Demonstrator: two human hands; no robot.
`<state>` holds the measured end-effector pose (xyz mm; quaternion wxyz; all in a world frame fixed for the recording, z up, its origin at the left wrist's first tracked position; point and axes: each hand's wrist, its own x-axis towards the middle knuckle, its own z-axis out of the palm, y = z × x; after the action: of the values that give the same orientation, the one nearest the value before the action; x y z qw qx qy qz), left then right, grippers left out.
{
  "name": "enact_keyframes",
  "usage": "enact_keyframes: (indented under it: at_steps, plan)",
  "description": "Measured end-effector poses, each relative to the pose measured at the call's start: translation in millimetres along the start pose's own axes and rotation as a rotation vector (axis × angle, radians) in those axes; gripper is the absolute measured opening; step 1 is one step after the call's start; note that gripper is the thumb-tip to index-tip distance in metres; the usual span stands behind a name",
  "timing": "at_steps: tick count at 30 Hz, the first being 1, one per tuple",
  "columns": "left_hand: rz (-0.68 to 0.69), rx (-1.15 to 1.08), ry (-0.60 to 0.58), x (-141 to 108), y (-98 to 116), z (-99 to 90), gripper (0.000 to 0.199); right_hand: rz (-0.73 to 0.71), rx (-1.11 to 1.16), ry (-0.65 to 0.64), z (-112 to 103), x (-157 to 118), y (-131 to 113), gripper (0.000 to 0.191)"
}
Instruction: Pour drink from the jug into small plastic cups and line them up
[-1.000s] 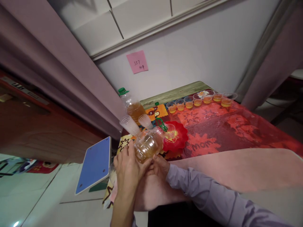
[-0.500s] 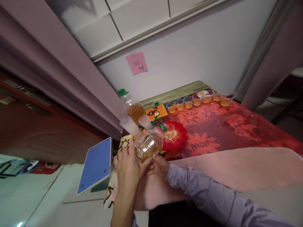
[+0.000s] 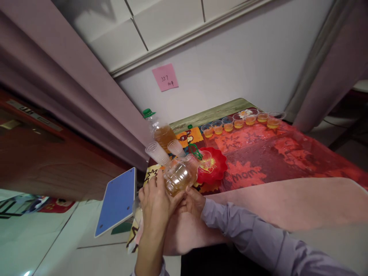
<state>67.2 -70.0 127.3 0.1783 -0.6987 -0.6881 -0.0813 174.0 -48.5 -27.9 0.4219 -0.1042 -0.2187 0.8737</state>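
Note:
Both my hands hold a clear plastic bottle (image 3: 179, 177) of amber liquid, tilted with its mouth end to the right. My left hand (image 3: 154, 197) wraps round its bottom end, and my right hand (image 3: 193, 201) supports it from below, on the near side. The neck hangs over a red scalloped plate (image 3: 220, 166) with a gold pattern. A clear cup (image 3: 207, 156) stands on that plate, close to the neck. Beside the neck shows a green handle loop (image 3: 195, 151). Whether liquid is flowing out cannot be made out.
Behind the bottle are two stacks of plastic cups, one left (image 3: 157, 152) and one right (image 3: 176, 148), and a green-capped jug (image 3: 163, 134). Several cups of yellow liquid (image 3: 238, 122) line the back of the patterned table (image 3: 276, 157). A blue board (image 3: 116, 201) stands at left.
The view has shifted very slightly. My hands and the tilted bottle keep the same pose over the red plate.

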Motion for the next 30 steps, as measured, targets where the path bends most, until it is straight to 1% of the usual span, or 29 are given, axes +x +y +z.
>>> enact_keyframes:
  at_steps: [7, 13, 16, 22, 27, 30]
  plan:
    - [-0.009, 0.003, -0.02, 2.0, 2.9, -3.0, 0.1, 0.005, -0.009, -0.021, 0.3, 0.7, -1.4, 0.09]
    - [0.008, 0.01, -0.014, 2.0, 2.7, -3.0, 0.097, 0.011, -0.024, -0.026, 0.3, 0.8, -0.6, 0.084]
    - [0.01, 0.017, -0.018, 2.5, 2.8, -4.0, 0.097, 0.011, -0.014, -0.019, 2.2, 0.6, -1.4, 0.089]
    - [-0.026, 0.035, -0.075, 4.8, 8.1, -11.2, 0.101, 0.028, 0.009, -0.011, 4.4, 0.8, -2.8, 0.096]
    - [-0.04, 0.042, -0.113, 6.5, 11.5, -16.7, 0.101, 0.04, 0.014, -0.02, 1.7, 1.0, -1.4, 0.087]
    - [-0.04, 0.045, -0.118, 6.7, 12.0, -18.1, 0.1, 0.043, 0.019, -0.034, 0.5, 1.5, -0.7, 0.086]
